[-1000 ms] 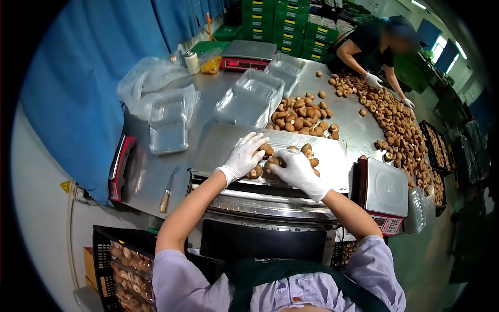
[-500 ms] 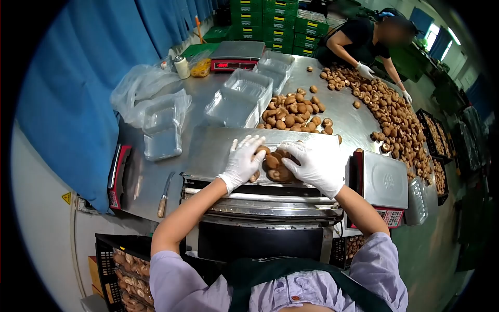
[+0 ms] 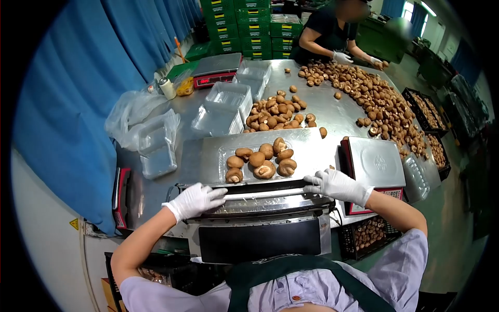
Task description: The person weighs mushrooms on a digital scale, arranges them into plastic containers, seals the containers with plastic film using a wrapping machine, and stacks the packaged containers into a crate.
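Observation:
Several brown mushrooms (image 3: pixel 257 159) lie in a clear plastic tray (image 3: pixel 223 156) on the metal plate (image 3: pixel 193 160) of a machine. Below the tray, a pale roller (image 3: pixel 260 194) runs across the machine's front. My gloved left hand (image 3: pixel 198 202) is at the roller's left end, its fingers stretched toward it. At the right end is my gloved right hand (image 3: pixel 340 187), fingertips at the roller and fingers extended. Whether either hand pinches any film there is too small to tell.
Stacked clear trays (image 3: pixel 221 112) and a mushroom pile (image 3: pixel 275 113) lie behind the machine. Scales (image 3: pixel 374 164) stand right. A co-worker (image 3: pixel 332 34) handles mushrooms at the far side, beside a long heap (image 3: pixel 382 101). Crates (image 3: pixel 371 234) sit below the table.
Both my hands have left the mushrooms and moved apart, down to the roller's two ends. The mushrooms now show uncovered in the tray. The co-worker's hand has lifted with mushrooms.

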The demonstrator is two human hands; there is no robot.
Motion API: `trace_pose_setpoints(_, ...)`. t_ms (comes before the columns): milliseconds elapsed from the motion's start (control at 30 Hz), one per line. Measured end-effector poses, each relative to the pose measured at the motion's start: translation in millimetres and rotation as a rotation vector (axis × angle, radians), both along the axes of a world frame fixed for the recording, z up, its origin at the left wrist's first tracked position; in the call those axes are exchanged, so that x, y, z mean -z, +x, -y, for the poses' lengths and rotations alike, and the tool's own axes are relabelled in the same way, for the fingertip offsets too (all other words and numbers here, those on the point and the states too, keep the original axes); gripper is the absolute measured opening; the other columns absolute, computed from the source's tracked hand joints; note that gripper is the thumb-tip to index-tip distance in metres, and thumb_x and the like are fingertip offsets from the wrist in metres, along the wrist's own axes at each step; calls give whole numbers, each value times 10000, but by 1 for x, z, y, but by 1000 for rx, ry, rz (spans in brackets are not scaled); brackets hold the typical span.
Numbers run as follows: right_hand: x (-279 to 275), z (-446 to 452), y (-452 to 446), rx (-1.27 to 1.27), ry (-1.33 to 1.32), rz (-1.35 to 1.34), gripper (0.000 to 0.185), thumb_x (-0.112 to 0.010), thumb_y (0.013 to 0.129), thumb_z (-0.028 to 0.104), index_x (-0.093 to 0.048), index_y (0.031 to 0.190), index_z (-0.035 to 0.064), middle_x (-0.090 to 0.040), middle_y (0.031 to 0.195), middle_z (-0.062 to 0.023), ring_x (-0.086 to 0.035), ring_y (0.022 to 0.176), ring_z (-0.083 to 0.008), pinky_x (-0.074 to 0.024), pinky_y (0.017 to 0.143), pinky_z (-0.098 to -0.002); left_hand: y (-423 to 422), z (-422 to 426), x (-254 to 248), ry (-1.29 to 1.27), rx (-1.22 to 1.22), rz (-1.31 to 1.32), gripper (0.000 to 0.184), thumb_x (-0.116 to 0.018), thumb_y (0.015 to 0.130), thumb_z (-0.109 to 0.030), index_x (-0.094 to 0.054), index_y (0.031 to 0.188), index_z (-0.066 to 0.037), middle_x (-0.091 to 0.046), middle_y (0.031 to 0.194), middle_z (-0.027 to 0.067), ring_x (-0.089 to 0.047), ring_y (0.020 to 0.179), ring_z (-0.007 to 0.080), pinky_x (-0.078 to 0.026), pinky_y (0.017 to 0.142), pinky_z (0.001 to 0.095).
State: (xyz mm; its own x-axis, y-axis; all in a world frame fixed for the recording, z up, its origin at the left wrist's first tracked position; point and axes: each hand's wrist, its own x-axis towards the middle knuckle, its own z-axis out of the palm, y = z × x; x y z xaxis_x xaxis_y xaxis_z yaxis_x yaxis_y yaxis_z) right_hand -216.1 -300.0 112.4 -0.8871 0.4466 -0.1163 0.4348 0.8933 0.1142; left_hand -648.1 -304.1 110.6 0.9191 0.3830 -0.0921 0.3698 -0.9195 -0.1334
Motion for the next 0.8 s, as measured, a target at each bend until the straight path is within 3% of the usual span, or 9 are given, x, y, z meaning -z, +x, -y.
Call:
trace_pose_setpoints(67, 29, 2, 2, 38, 26, -109, 336, -546, 858, 218, -577, 1170, 96, -598, 956, -86, -592, 786, -229, -509, 619, -317, -3, 7, 10, 21, 17, -88, 273, -523, 813, -125, -599, 1076, -133, -574, 1153, 50, -591, 807, 206, -474, 621, 311)
trace_pose_setpoints(200, 53, 8, 11, 92, -18, -324, 290, -559, 844, 185, -604, 1117, 99, -564, 827, -117, -592, 776, -287, -510, 641, -378, -10, 11, 30, -1, -152, 184, 173, -558, 800, -114, -621, 961, -127, -619, 1029, 24, -591, 749, 225, -489, 612, 333)
trace_pose_setpoints(300, 47, 53, 23, 430, -143, -409, 296, -581, 755, 56, -635, 1034, 139, -637, 813, -108, -622, 687, -299, -513, 585, -393, -18, 40, 17, -432, -482, 467, 61, -562, 814, -114, -540, 844, -65, -567, 848, 57, -585, 687, 222, -481, 611, 317)
trace_pose_setpoints(367, 11, 82, 38, 457, -342, -528, 213, -606, 795, 70, -651, 997, 118, -651, 719, -100, -625, 584, -296, -505, 538, -374, -30, 62, -18, -1126, -780, 620, 114, -593, 818, -129, -518, 828, -43, -535, 866, 45, -587, 704, 163, -479, 649, 284)
trace_pose_setpoints(467, -91, 109, 28, 615, -699, -809, 69, -607, 855, 7, -651, 897, 38, -678, 751, -79, -622, 543, -128, -501, 502, -261, -44, 73, -75, -1432, -683, 876, 138, -628, 796, -98, -519, 805, -14, -523, 909, 76, -640, 888, 223, -515, 705, 298)
trace_pose_setpoints(567, -104, 80, 38, 413, -557, -1239, 59, -593, 873, 31, -638, 878, -7, -685, 868, -111, -632, 597, -130, -521, 556, -258, -49, 44, -121, -1141, -307, 1324, 154, -583, 629, -51, -508, 755, -4, -466, 822, 73, -631, 952, 369, -529, 816, 527)
trace_pose_setpoints(667, -112, 1, -7, 604, -442, -1567, 115, -585, 886, 60, -640, 967, -3, -672, 994, -129, -652, 803, -148, -531, 739, -260, -9, -12, -127, -884, -430, 1471, 338, -556, 721, -165, -550, 991, 39, -566, 1067, 145, -572, 1097, 282, -420, 1007, 405)
trace_pose_setpoints(733, -77, -68, -28, 504, -323, -1612, 192, -599, 885, 95, -627, 1063, 29, -644, 1112, -117, -623, 973, -168, -494, 870, -265, 0, -81, -75, -648, -512, 1441, 447, -514, 787, 32, -501, 1232, -6, -544, 1233, 144, -531, 1157, 247, -367, 1049, 361)
trace_pose_setpoints(800, -29, -117, -46, 551, -119, -1360, 241, -590, 882, 99, -606, 1114, 34, -571, 1245, -141, -589, 1076, -229, -472, 925, -296, 0, -140, 9, -440, -651, 1268, 537, -620, 793, -65, -465, 1307, -53, -526, 1284, 135, -480, 1228, 243, -358, 1048, 341)
